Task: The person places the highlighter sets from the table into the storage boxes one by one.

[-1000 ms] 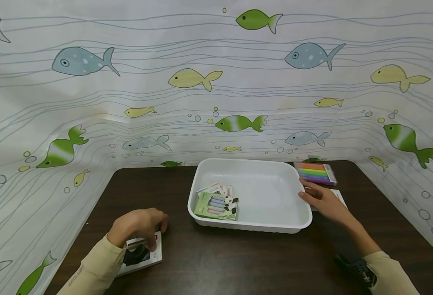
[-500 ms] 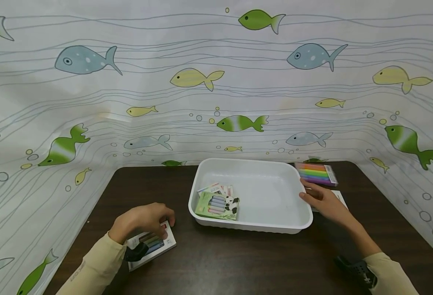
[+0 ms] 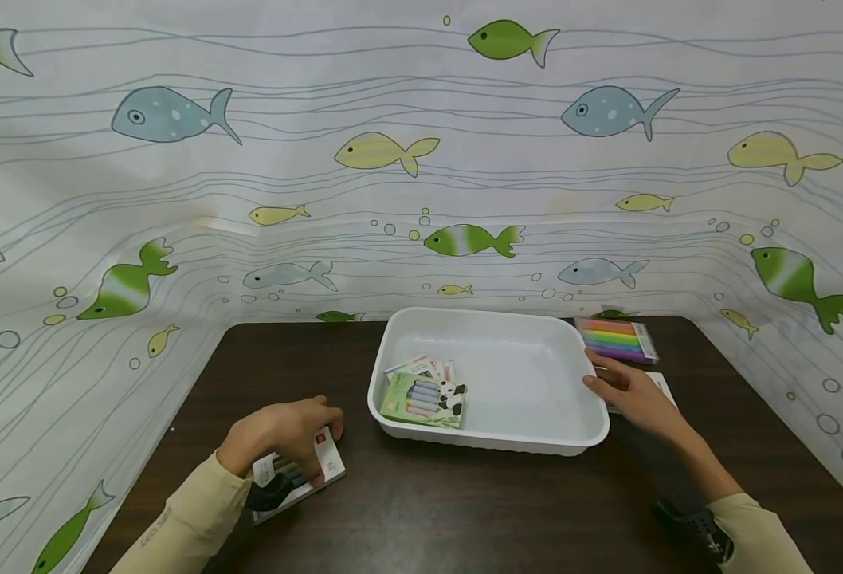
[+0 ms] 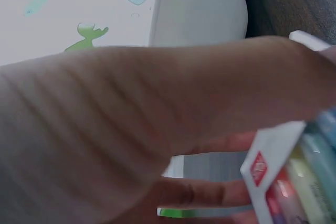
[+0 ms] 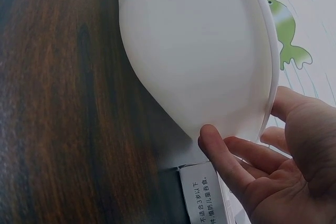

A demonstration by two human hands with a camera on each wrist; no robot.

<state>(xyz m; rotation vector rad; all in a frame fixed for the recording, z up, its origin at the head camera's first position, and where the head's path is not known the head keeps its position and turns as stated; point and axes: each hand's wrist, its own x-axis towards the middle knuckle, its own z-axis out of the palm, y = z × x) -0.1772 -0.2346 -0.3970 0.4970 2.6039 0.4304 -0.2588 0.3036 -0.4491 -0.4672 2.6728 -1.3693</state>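
Note:
At the front left in the head view, my left hand [image 3: 285, 434] grips a flat white box of coloured markers [image 3: 330, 458] from above. Up close in the left wrist view, the box [image 4: 270, 153] shows a red diamond logo and a clear window over several pens. Its fingers lie along one side, the thumb across the other. My right hand [image 3: 637, 399] touches the right rim of a white plastic tray [image 3: 522, 391], fingers loosely extended. One fingertip lies against its outer wall in the right wrist view, where this hand [image 5: 294, 166] shows its palm side.
Inside the tray, at its left end, a green panda box of pens [image 3: 421, 401] lies in front of smaller white packets [image 3: 414, 367]. A rainbow-coloured pack [image 3: 615, 339] lies behind the right hand. A white box [image 5: 202, 192] sits beneath that hand. Fish-print sheeting [image 3: 421, 191] surrounds the dark table [image 3: 421, 510].
My left hand and the marker box have shifted right and slightly away from me, and more of the box's window has come into sight. The right hand stays at the tray rim.

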